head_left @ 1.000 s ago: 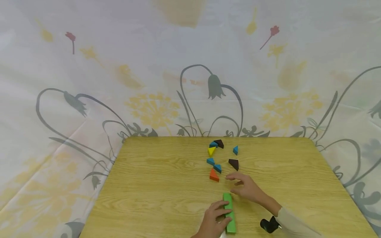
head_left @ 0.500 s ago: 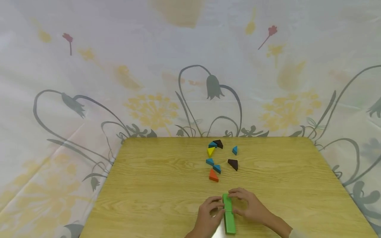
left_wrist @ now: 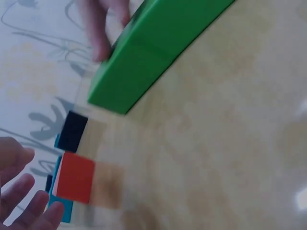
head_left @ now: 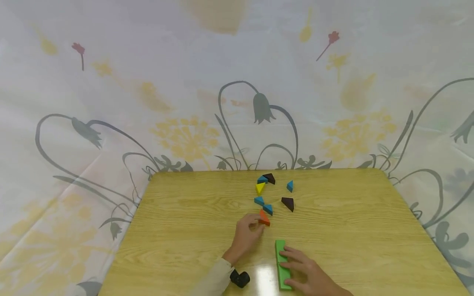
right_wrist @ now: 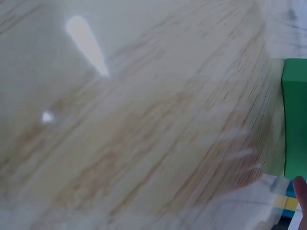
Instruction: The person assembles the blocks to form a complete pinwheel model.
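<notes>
Two green rectangular blocks (head_left: pixel 280 250) lie end to end in one line on the wooden table. My right hand (head_left: pixel 309 273) rests along their right side, fingers spread and the tips on the green edge. The near green block (right_wrist: pixel 296 120) fills the right margin of the right wrist view. An orange triangular block (head_left: pixel 264 218) lies farther forward, and my left hand (head_left: pixel 246 234) is beside it, thumb and fingers parted around its left corner. From the left wrist view, the fingers (left_wrist: pixel 36 206) of that hand are spread loosely close to the orange block (left_wrist: pixel 76 178).
Behind the orange block lie small blue triangular blocks (head_left: pixel 268 209), a yellow triangular block (head_left: pixel 260 188) and dark brown blocks (head_left: pixel 287 203). A black wrist device (head_left: pixel 240 279) sits at my left sleeve. A flower-patterned cloth (head_left: pixel 185 82) hangs beyond the table's (head_left: pixel 177 230) far edge.
My left hand has left the green blocks and moved forward to the orange block. My right hand has come from above the table's middle to the right side of the green blocks.
</notes>
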`<state>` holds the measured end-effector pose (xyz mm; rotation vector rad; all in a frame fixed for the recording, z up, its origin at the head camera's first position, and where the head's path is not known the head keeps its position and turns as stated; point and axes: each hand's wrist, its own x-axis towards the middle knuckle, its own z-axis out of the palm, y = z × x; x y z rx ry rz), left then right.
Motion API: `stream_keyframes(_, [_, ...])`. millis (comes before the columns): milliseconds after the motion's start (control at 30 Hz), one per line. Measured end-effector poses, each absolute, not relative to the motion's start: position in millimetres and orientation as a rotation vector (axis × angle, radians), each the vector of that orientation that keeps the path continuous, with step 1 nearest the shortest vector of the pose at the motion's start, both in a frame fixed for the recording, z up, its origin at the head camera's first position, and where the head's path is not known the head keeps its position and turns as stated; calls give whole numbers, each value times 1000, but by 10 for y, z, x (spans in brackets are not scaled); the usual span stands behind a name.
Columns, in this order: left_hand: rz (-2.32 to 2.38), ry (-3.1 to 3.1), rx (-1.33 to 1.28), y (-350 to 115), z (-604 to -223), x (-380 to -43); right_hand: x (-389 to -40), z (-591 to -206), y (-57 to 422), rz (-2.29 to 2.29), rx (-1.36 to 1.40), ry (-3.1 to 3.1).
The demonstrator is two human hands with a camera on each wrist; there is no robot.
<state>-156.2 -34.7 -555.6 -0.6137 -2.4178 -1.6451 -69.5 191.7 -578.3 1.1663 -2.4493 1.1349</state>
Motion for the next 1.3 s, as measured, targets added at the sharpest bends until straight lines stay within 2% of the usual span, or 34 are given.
stream_keyframes(200, [-1541,-2454,-648,-305,-5557,-1904,-682,-5783,1930,1065,1188,-2466])
stream_keyframes(400, [-1496,-2526,-660,-220,-5618,-2089,-687,-5810,1930,1057,1191,-2467])
stream_keyframes(667, [-1475,-2601,-723,-135,-5645,-2190,-688,-5819,1917,1107,1184,-2486])
stream_keyframes(1033, [-1632,-2794,-975,-106,-5536,-2334,-697,-5816,1922,1148,1208,-2428])
stream_keyframes(1300, [-1453,-2897,-1024,-32,-5452,-2339,-706,-5842,1947,1164,1182,-2457])
